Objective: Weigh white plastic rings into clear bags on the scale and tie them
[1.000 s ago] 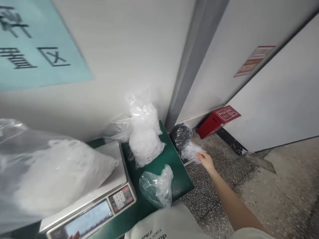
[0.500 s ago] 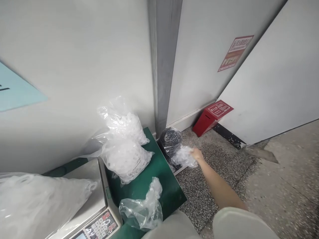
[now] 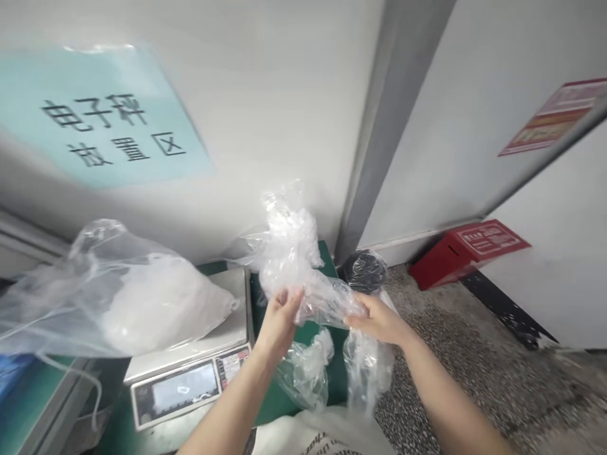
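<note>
Between my two hands stretches a clear plastic bag (image 3: 327, 300), its loose end hanging down below my right hand. My left hand (image 3: 281, 313) is closed on one edge of it, and my right hand (image 3: 377, 319) pinches the other side. Behind my left hand sit filled clear bags of white pieces (image 3: 289, 246) on the green table (image 3: 270, 401). A crumpled clear bag (image 3: 310, 366) lies on the table below my hands. To the left, a large filled bag (image 3: 161, 303) rests on the electronic scale (image 3: 184, 385).
A black plastic-wrapped bundle (image 3: 365, 270) is beyond the table's right edge. On the floor by the wall stands a red box (image 3: 467, 249). A light blue sign (image 3: 109, 126) is on the wall, and a grey post (image 3: 384, 120) rises behind the table.
My right hand has come up from beside the black bundle with the clear plastic and is now over the table. My left hand has come into view, holding it too. The view has turned left.
</note>
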Available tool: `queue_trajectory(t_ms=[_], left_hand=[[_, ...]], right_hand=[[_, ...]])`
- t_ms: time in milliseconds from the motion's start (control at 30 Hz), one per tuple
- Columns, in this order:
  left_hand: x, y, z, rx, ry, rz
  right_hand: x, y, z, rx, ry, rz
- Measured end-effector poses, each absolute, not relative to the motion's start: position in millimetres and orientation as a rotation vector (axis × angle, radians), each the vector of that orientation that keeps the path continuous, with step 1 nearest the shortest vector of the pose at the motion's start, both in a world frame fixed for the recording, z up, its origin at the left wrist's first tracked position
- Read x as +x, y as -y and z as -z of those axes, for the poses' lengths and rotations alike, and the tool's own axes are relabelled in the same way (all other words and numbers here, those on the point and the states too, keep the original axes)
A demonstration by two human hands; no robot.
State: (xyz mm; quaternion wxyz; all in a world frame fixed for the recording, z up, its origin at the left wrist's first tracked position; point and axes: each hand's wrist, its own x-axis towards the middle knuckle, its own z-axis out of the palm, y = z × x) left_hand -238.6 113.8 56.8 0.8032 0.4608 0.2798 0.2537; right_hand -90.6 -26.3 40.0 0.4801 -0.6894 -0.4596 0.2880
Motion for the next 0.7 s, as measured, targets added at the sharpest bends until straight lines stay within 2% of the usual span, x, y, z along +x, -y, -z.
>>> queue_trajectory(t_ms=[100, 267, 300, 433, 533, 700], left_hand=[[-263.1, -143.5, -75.9, 0.892, -0.593, -0.642], [-314.9, -157.3, -87.1, 0.825, -0.609, -0.778], [-318.5, -152.3, -84.0, 0.813, -0.616, -0.735], [-313.4, -120.5, -59.8, 0.976, -0.617, -0.601], [-312.8, -106.8, -46.1, 1.091, -0.573, -0.645], [-342.9, -135.8, -43.8, 0.374, -0.611, -0.806]], right_hand=[[-72.7, 11.0, -28.1, -1.703, 1.171, -0.898], [-65.6, 0.0, -29.1, -1.886, 0.803, -0.384], [-77.9, -2.6, -33.3, -1.829, 0.785, -0.417], [-155.1, -20.6, -45.8, -1.390, 0.923, -1.039], [-195.0, -38.5, -42.0, -1.373, 0.806, -1.102], [-191.1, -42.6, -26.3, -1.004, 0.245, -1.195]])
